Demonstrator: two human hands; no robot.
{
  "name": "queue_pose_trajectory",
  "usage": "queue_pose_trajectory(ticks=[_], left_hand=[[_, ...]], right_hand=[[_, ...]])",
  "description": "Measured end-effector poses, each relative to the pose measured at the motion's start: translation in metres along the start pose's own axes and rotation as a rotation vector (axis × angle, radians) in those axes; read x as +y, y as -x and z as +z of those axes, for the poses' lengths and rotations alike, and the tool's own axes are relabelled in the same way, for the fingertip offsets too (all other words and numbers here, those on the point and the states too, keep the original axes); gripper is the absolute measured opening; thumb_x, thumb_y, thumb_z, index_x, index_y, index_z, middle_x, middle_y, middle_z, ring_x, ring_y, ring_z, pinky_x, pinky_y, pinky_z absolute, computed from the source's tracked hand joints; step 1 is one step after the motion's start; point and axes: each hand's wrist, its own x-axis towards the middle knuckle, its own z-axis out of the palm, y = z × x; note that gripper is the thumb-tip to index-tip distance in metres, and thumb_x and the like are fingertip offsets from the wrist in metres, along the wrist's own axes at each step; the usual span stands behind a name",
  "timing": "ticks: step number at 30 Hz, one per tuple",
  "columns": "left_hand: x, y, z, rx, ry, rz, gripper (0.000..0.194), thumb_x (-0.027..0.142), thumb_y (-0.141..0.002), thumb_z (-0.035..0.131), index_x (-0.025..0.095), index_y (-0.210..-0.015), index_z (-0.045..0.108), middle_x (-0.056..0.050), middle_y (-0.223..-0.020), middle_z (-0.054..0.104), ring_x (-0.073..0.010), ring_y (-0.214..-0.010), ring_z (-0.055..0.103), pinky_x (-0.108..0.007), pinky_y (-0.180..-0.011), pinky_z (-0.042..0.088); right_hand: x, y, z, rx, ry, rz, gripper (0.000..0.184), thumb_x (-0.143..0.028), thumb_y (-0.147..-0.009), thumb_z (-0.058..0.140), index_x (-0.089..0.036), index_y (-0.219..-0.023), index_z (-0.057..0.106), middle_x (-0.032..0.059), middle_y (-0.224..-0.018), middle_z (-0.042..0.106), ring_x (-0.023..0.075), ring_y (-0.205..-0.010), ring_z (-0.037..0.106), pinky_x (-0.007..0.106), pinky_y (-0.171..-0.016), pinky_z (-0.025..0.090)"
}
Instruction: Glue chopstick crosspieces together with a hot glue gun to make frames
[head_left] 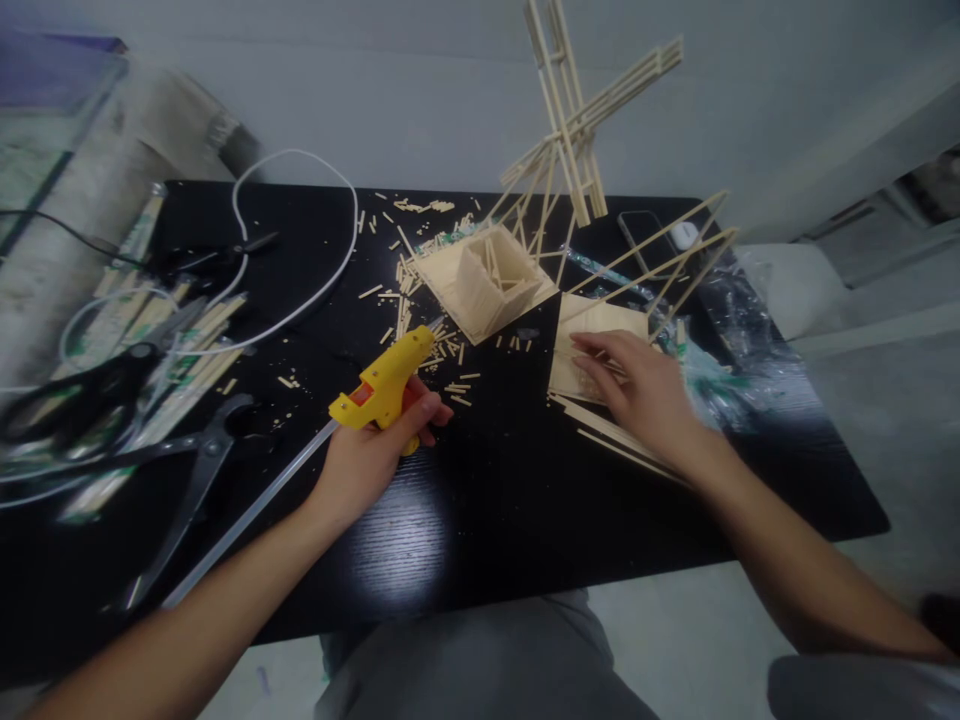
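My left hand (394,425) is wrapped round the handle of a yellow hot glue gun (390,375). A long clear glue stick (255,515) sticks out of its back end, and its nozzle points away from me, towards a small box-shaped stick structure (499,275). My right hand (645,385) rests over a flat panel of wooden sticks (592,320), its fingers bent and drawn together at the panel's surface. Whatever lies between those fingertips is hidden or too small to name. Several loose wooden sticks (622,440) lie by the panel's near edge.
A windmill-like stick frame (562,130) rises at the back. Stick offcuts (409,300) are scattered mid-table. On the left lie pliers (206,450), black-handled scissors (112,380), bundled sticks (195,370) and a white cable (300,320). Plastic wrapping (720,385) and a phone (637,235) sit right.
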Motion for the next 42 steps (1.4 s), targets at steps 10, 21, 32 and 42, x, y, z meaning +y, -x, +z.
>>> queue_pose_trajectory(ticks=[10,21,32,42], left_hand=[[-0.002,0.001,-0.001,-0.016,-0.004,-0.006,0.035,0.049,-0.087,0.083,0.018,-0.091,0.066,-0.004,-0.082,0.077,-0.0144,-0.067,0.068,-0.025,-0.062,0.059],[-0.001,0.0,0.0,-0.014,0.004,-0.014,0.036,0.051,-0.084,0.084,0.02,-0.09,0.067,-0.004,-0.081,0.077,-0.0164,-0.067,0.069,-0.028,-0.061,0.059],[0.001,0.001,0.0,-0.022,0.004,-0.003,0.036,0.05,-0.085,0.083,0.019,-0.09,0.066,-0.003,-0.08,0.077,-0.0149,-0.064,0.067,-0.027,-0.06,0.059],[0.001,0.001,0.001,-0.018,-0.004,-0.003,0.036,0.051,-0.083,0.084,0.02,-0.088,0.067,-0.003,-0.079,0.077,-0.0157,-0.063,0.067,-0.028,-0.059,0.058]], right_hand=[[-0.004,0.003,0.008,0.035,-0.032,-0.002,0.02,-0.025,-0.108,0.059,-0.023,-0.125,0.07,0.0122,-0.115,0.08,0.0298,-0.103,0.077,0.044,-0.088,0.063],[-0.005,0.004,0.01,0.05,-0.043,-0.01,0.017,-0.024,-0.108,0.059,-0.025,-0.122,0.07,0.0118,-0.113,0.08,0.03,-0.102,0.078,0.045,-0.087,0.063],[-0.003,0.006,0.014,0.084,-0.067,0.108,0.028,-0.026,-0.105,0.062,-0.022,-0.132,0.066,0.0121,-0.11,0.078,0.0291,-0.097,0.078,0.044,-0.087,0.064],[-0.003,0.012,0.02,0.118,-0.081,0.148,0.026,-0.03,-0.107,0.059,-0.024,-0.132,0.066,0.0107,-0.11,0.077,0.0286,-0.097,0.077,0.045,-0.088,0.065]])
